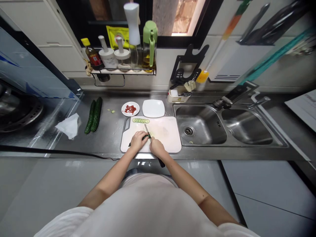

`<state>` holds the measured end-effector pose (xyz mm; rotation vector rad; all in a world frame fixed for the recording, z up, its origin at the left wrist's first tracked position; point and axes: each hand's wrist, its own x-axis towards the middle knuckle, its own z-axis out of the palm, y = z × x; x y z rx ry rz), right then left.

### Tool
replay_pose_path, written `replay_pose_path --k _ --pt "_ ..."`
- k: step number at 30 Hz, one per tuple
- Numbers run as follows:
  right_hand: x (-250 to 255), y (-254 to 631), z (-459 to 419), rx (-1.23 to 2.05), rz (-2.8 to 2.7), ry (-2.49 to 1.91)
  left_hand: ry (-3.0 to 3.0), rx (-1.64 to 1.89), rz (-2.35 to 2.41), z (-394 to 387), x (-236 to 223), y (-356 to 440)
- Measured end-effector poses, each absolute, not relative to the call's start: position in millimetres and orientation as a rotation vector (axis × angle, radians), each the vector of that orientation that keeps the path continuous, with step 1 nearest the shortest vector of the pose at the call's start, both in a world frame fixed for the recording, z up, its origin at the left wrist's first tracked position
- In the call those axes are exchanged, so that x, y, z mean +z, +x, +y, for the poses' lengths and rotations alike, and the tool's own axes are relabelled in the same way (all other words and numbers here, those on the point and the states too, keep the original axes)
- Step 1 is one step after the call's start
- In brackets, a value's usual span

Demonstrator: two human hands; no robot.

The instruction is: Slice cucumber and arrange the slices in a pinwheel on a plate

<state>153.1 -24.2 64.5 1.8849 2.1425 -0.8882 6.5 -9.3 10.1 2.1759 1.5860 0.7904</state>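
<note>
A steel tabletop point(108, 131) is carrying a cutting board point(169, 135), where the curled left hand point(138, 140) is pinning a cucumber point(145, 136) and the closed right hand point(157, 146) is gripping a knife point(147, 130); slicing is seemingly proceeding, the next stroke likely needing even spacing

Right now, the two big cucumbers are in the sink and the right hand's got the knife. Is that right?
Not quite: the two big cucumbers aren't in the sink. The head view shows them on the counter, left of the board. The right hand does have the knife.
</note>
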Motion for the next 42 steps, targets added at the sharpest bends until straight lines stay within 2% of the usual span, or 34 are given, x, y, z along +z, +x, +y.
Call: replay_pose_path --k 25,42 --pt "54 162 -47 -0.855 2.087 1.936 2.139 0.819 1.582 -9 6 7" --pt "60 145 -14 -0.898 2.147 1.966 2.106 0.771 1.619 -8 8 9"
